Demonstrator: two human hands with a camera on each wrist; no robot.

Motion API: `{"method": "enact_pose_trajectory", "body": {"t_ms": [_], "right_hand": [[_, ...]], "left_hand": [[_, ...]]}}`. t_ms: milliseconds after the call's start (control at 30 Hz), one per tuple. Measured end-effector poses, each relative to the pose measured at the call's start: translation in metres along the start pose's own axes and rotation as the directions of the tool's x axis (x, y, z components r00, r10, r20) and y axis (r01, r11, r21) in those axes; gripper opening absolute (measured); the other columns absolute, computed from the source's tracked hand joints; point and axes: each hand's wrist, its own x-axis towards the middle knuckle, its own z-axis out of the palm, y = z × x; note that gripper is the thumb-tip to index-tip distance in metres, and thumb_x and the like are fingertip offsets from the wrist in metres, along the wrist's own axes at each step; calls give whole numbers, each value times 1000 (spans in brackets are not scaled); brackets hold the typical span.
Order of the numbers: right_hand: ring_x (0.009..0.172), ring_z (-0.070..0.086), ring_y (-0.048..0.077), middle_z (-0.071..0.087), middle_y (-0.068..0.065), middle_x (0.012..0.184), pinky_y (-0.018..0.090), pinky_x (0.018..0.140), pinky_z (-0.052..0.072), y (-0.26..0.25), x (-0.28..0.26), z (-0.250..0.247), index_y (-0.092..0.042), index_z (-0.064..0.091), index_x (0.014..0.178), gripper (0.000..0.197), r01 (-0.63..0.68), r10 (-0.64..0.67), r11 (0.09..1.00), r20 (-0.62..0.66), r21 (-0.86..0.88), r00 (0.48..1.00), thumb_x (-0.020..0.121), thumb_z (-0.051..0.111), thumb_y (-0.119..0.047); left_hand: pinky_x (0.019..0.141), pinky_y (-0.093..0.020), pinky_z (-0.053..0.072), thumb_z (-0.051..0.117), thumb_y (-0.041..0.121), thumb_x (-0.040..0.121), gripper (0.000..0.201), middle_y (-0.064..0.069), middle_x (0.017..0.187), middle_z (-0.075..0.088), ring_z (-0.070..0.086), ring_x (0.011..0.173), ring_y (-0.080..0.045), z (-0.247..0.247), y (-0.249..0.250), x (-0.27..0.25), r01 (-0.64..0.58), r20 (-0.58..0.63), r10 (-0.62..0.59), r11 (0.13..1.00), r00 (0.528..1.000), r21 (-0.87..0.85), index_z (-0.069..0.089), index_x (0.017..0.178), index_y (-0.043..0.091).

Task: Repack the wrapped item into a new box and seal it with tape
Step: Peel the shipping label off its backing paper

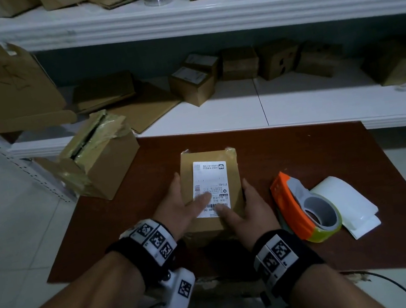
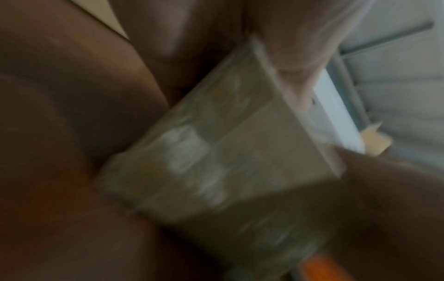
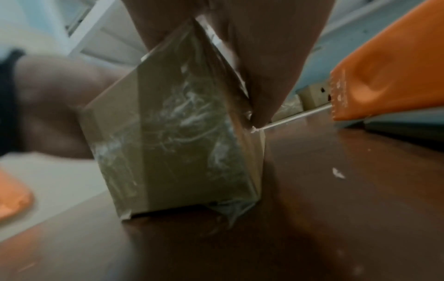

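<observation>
I see the small brown cardboard box with a white shipping label standing mid-tabletop on the dark red-brown wooden board | left hand and right hand clamp its sides, thumbs flat on the label, probably pressing it down | orange tape dispenser parked just right, within reach

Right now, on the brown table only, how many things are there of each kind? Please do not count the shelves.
Cardboard boxes: 2, the labelled box both hands hold and the torn open box.
Tape dispensers: 1, the orange tape dispenser.
White label rolls: 1, the label roll.
Total: 4.
</observation>
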Motion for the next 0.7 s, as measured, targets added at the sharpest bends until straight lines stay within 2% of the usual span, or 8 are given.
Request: {"method": "enact_pose_trajectory", "body": {"t_ms": [67, 133, 267, 333, 400, 500, 600, 700], "right_hand": [[106, 57, 3, 54, -24, 110, 27, 91, 50, 0, -1, -1, -39, 33, 146, 64, 0, -1, 1000, 33, 19, 999, 91, 67, -37], [106, 59, 6, 56, -22, 110, 29, 92, 52, 1, -1, -2, -39, 30, 148, 62, -2, 0, 999, 43, 39, 999, 94, 62, -36], [117, 58, 13, 57, -7, 137, 34, 100, 50, 0, 0, -2, -30, 12, 157, 74, -37, 36, 999, 39, 20, 999, 98, 56, -35], [126, 53, 16, 47, -3, 147, 36, 104, 46, 2, 2, -1, -34, -4, 156, 85, -6, 7, 1000, 28, -18, 1000, 97, 57, -34], [129, 47, 19, 40, 0, 149, 38, 106, 43, 6, 3, 0, -47, -12, 152, 91, 89, -86, 992, 33, -92, 996, 96, 58, -31], [132, 41, 22, 30, 6, 151, 35, 109, 38, 7, 5, -2, -55, 3, 150, 74, 143, -129, 969, 84, -201, 988, 98, 52, -33], [137, 34, 24, 25, 8, 154, 36, 113, 34, 10, 9, -2, -44, 17, 153, 65, 97, -81, 970, 79, -225, 994, 98, 51, -36], [134, 35, 26, 27, 8, 151, 36, 112, 34, 10, 11, 0, -50, 24, 150, 60, 99, -86, 974, 70, -204, 994, 98, 50, -33]], "left_hand": [[99, -42, 52, 71, 71, 63, 109, 14, 131, 63, 65, 111, -10, 5, -5, -1, -10, -9, 10, 1000, 1000, 25, 20, 153, 38], [98, -43, 53, 65, 68, 70, 96, 14, 130, 64, 66, 110, -9, 6, -6, 1, -29, -11, 29, 999, 1000, 36, 26, 151, 36], [96, -44, 53, 60, 54, 89, 67, 14, 124, 65, 66, 105, -12, 0, 7, -4, -79, -27, 82, 990, 996, 114, 35, 146, 31], [92, -36, 53, 59, 42, 96, 70, 22, 119, 59, 65, 102, -12, -2, 13, -7, -101, -15, 105, 977, 994, 188, 20, 154, 38], [90, -35, 52, 50, 42, 100, 68, 18, 125, 56, 63, 102, -14, -1, 18, -14, -172, 59, 162, 940, 985, 295, 7, 151, 56], [94, -32, 44, 35, 50, 103, 48, -2, 131, 43, 51, 101, -14, -1, 18, -13, -147, 139, 95, 884, 986, 444, 18, 146, 65], [87, -31, 43, 36, 55, 101, 56, -3, 126, 35, 51, 94, -17, -2, 25, -11, -80, 145, 6, 856, 989, 510, 7, 148, 63], [83, -35, 47, 36, 52, 97, 63, -5, 122, 34, 54, 87, -23, -2, 34, -5, -27, 135, -59, 830, 989, 557, -2, 146, 66]]}}
